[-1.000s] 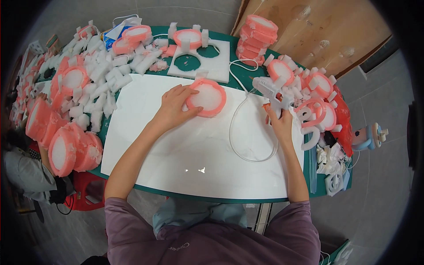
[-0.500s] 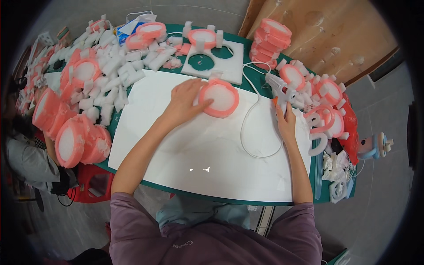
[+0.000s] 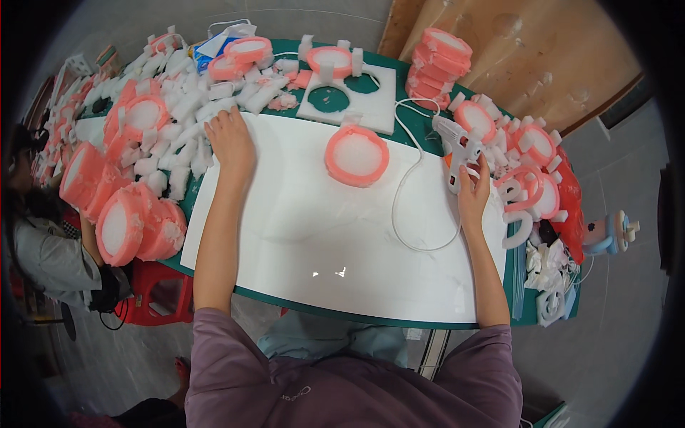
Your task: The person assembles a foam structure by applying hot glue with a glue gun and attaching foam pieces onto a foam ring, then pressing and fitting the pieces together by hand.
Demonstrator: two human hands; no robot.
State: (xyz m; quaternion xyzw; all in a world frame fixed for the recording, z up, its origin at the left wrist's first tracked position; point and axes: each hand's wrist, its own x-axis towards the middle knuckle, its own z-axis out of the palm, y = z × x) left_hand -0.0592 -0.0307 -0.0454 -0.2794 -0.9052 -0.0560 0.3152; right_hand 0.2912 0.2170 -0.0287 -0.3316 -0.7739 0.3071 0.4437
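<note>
My left hand reaches to the near edge of a pile of white foam pieces, fingers a little apart at the loose blocks; nothing shows held in it. In my right hand is the handle of a white hot glue gun with an orange trigger, its white cord looping over the white sheet. Between my hands, lying untouched on the sheet, is a round white foam disc with a pink foam rim. A small white block stands at its far edge.
A white foam board with round holes lies behind the disc. Stacked pink-rimmed discs stand at the back right, more at the left. A red bag hangs by the right edge. Another person's sleeve shows at far left.
My left hand has let go of the pink-rimmed disc and moved left to the white foam pieces. The disc stays on the sheet. My right hand keeps the glue gun in nearly the same place.
</note>
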